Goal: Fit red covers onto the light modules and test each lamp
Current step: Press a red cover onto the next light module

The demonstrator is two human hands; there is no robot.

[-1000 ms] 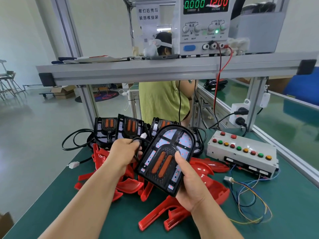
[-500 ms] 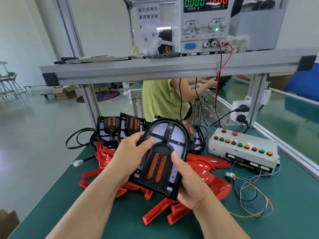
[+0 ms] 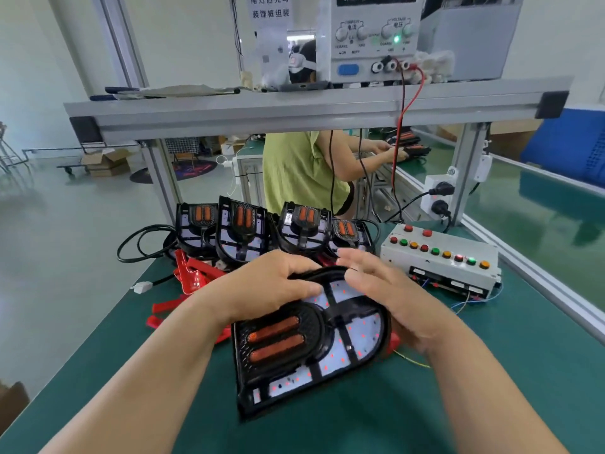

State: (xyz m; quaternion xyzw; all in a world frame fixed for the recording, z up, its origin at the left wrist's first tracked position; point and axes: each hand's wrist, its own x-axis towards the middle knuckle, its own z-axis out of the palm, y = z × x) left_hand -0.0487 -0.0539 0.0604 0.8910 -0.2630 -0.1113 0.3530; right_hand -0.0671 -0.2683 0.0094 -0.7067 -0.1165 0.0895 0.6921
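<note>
A black light module (image 3: 314,342) with two orange strips and a white LED board lies sideways between my hands, low over the green table (image 3: 491,371). My left hand (image 3: 268,286) grips its upper left edge, fingers curled over the rim. My right hand (image 3: 393,299) holds the rounded right end, thumb on the face. Small red dots glow on the board. A pile of red covers (image 3: 193,276) lies behind my left hand, partly hidden by it. No cover is on the held module.
Several more modules (image 3: 240,231) stand in a row at the back with black cables (image 3: 140,244). A grey button box (image 3: 438,260) sits at the right with loose wires. A power supply (image 3: 376,44) stands on the shelf (image 3: 294,109). A person (image 3: 294,172) works behind.
The module has been turned from upright to sideways and brought down closer to me. My right hand has shifted from its lower edge to its rounded end. The view has tilted downward.
</note>
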